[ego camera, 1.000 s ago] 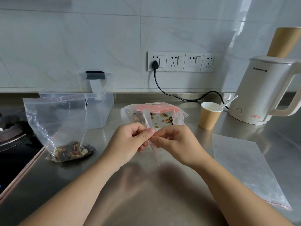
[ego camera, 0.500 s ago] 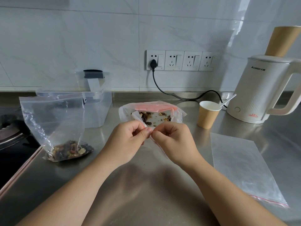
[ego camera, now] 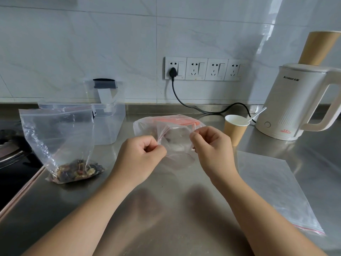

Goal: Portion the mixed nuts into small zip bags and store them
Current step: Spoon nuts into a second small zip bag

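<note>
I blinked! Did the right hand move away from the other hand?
Yes. The right hand moved rightward, toward the paper cup, pulling the small zip bag open away from the left hand.

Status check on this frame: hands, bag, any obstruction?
Left hand and right hand each pinch a rim of the small zip bag, mouth spread open. Bag empty. Nothing blocking; bag of mixed nuts stands to the left.

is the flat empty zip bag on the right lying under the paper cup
No, the flat empty zip bag lies bare on the steel counter, nearer the person than the paper cup, with a gap between them.
</note>
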